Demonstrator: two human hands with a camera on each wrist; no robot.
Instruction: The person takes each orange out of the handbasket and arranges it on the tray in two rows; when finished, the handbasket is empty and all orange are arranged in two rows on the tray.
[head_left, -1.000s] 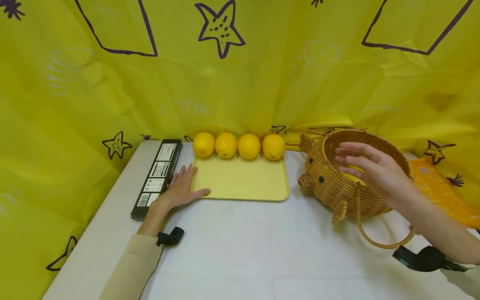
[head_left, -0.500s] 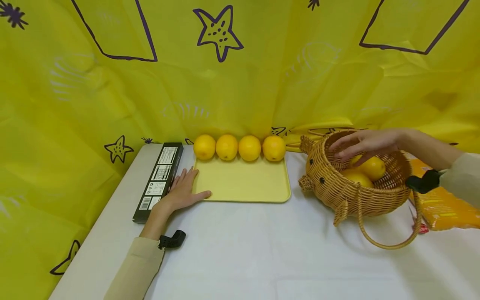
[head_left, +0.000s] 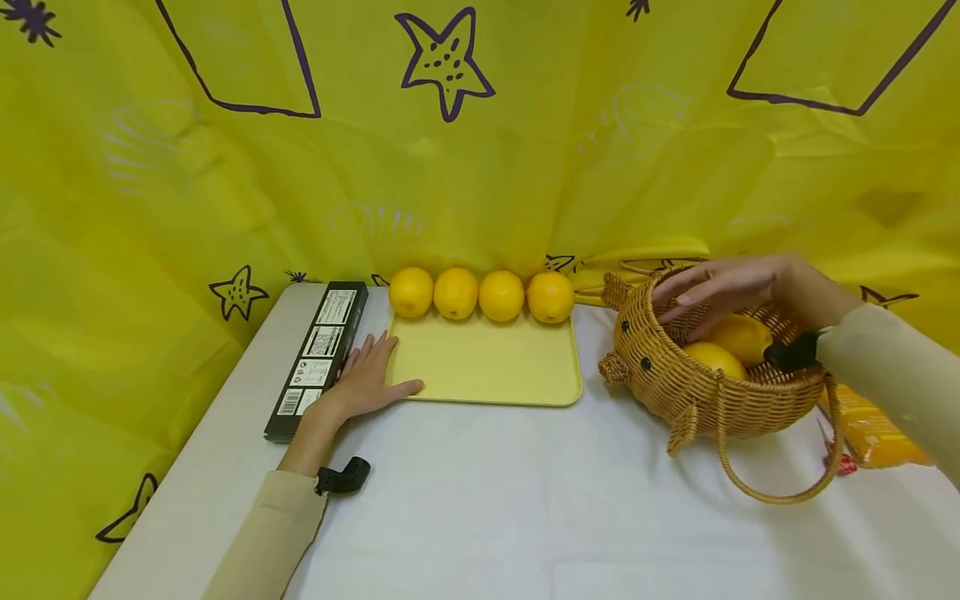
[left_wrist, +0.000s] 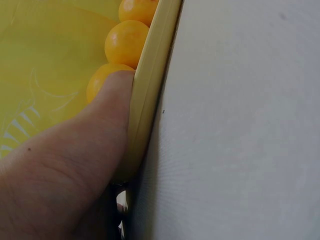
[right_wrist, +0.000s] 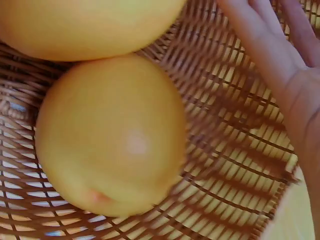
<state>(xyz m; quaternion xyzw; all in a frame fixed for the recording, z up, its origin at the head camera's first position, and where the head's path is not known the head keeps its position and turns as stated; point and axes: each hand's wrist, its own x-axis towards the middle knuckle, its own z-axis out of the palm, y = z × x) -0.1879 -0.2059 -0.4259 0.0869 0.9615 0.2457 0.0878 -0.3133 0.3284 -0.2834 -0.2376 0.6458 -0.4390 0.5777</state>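
My left hand (head_left: 367,383) rests with spread fingers at the left end of a yellow tray (head_left: 487,362). Its thumb lies at the tray's front rim, also close up in the left wrist view. Several oranges (head_left: 456,293) stand in a row along the tray's back edge. At the right is a wicker basket (head_left: 667,383) with a pig's face and two oranges inside, one (head_left: 716,360) in front of the other (head_left: 742,337). My right hand (head_left: 723,287) reaches over the basket's opening, fingers extended down inside. In the right wrist view those fingers are apart from the nearer orange (right_wrist: 112,137).
A long black box (head_left: 318,354) with white labels lies left of the tray, beside the left hand. Behind the basket's right side is an orange plastic packet (head_left: 885,429), with a small red item (head_left: 843,462) near it. A yellow patterned curtain (head_left: 480,183) hangs behind.
The right hand, first raised in front of the basket's opening, has swung to its back and lowered into it, uncovering the oranges inside. The left hand stays on the tray.
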